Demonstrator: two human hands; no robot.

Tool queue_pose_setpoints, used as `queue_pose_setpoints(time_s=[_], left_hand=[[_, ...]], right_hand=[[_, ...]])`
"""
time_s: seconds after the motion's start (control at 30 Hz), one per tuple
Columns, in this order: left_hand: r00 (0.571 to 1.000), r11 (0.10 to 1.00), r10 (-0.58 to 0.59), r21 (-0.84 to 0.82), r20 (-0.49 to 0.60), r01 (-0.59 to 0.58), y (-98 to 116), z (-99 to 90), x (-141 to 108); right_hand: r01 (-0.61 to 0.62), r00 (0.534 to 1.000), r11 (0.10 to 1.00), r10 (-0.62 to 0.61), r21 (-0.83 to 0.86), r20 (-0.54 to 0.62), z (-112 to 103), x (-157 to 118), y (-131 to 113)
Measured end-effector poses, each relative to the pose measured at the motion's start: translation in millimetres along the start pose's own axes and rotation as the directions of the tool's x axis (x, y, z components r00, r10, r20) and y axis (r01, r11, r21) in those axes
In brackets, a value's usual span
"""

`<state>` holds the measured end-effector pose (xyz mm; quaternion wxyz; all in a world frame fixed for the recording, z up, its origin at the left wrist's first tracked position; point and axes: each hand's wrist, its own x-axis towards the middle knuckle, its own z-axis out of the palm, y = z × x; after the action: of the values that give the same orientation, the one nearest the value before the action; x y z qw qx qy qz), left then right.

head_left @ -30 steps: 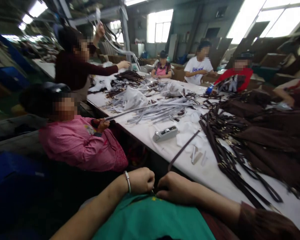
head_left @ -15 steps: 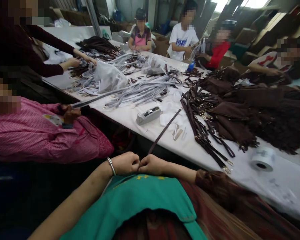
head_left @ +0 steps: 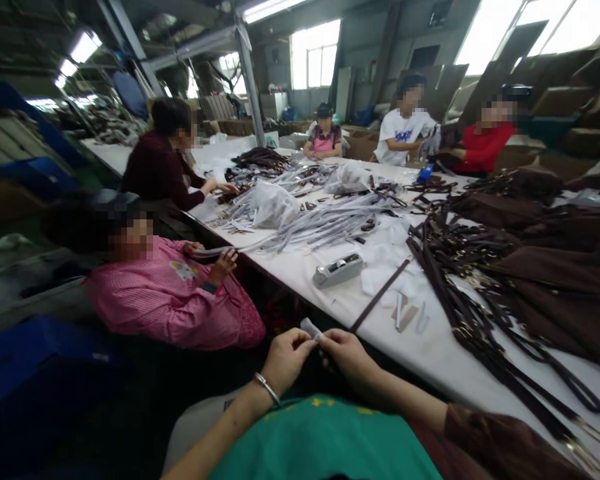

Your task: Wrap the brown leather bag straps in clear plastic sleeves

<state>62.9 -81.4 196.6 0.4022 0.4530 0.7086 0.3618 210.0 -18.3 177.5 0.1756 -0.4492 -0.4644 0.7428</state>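
My left hand (head_left: 287, 360), with a silver bracelet at its wrist, pinches a small piece of whitish wrapping (head_left: 311, 328) near the table's front edge. Touching the same piece from the right, my right hand (head_left: 347, 357) has its thumb and fingers pressed together. A dark brown strap (head_left: 381, 295) runs from the tabletop over the edge and down behind my right hand; its lower end is hidden. Beyond my hands, a grey tape dispenser (head_left: 338, 270) stands on the white table (head_left: 300, 272).
Wrapped straps (head_left: 325, 223) and a plastic bag (head_left: 274, 205) lie mid-table. Brown straps (head_left: 445, 287) and brown bags (head_left: 565, 280) cover the right side. A person in pink (head_left: 165, 287) sits at left, holding a wrapped strap. Several other people are around the table.
The view has tilted up and shifted left. My hands have risen from my lap area, and the whitish wrapping now shows between my fingers. The person in pink has spread their hands apart.
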Motion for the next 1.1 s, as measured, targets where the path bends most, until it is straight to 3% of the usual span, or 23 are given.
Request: queue_pose_setpoints(time_s=[0.17,0.3,0.47,0.63,0.7,0.77,0.87,0.97,1.03,1.1], left_hand=[[0.996,0.997,0.040,0.075,-0.076,-0.034,7,2.2,6],[0.987,0.976,0.073,0.214,-0.143,-0.041,16,5.1,11],[0.979,0.960,0.101,0.276,-0.178,-0.049,14,11.9,17],[0.988,0.967,0.046,0.253,-0.147,-0.007,6,17.4,21],[0.991,0.963,0.028,0.269,-0.132,0.009,4,19.4,20],[0.992,0.956,0.019,0.292,-0.127,0.019,3,21.6,18],[0.995,0.958,0.018,0.286,-0.098,0.011,4,24.8,14],[0.999,0.968,-0.027,0.249,-0.045,0.037,1,24.0,11],[0.994,0.968,-0.086,0.232,-0.061,0.098,-6,18.2,12],[0.985,0.963,-0.133,0.219,-0.111,0.155,-15,7.4,14]], right_hand=[[0.089,0.995,0.987,-0.084,0.130,-0.047,3,11,-15],[0.123,0.989,0.986,-0.112,0.113,-0.100,4,20,-15],[0.106,0.984,0.994,-0.105,0.003,-0.147,5,20,-12],[0.023,0.985,0.991,-0.044,-0.131,-0.165,3,24,-6],[-0.023,0.986,0.974,-0.015,-0.227,-0.164,1,26,-5],[-0.006,0.984,0.927,-0.060,-0.374,-0.165,-1,29,-7],[0.088,0.973,0.771,-0.201,-0.631,-0.110,-5,29,-14],[0.143,0.983,0.665,-0.179,-0.733,0.030,-15,24,-20],[0.150,0.983,0.730,-0.038,-0.667,0.179,-27,17,-19],[0.117,0.940,0.822,0.089,-0.557,0.330,-45,10,-17]])
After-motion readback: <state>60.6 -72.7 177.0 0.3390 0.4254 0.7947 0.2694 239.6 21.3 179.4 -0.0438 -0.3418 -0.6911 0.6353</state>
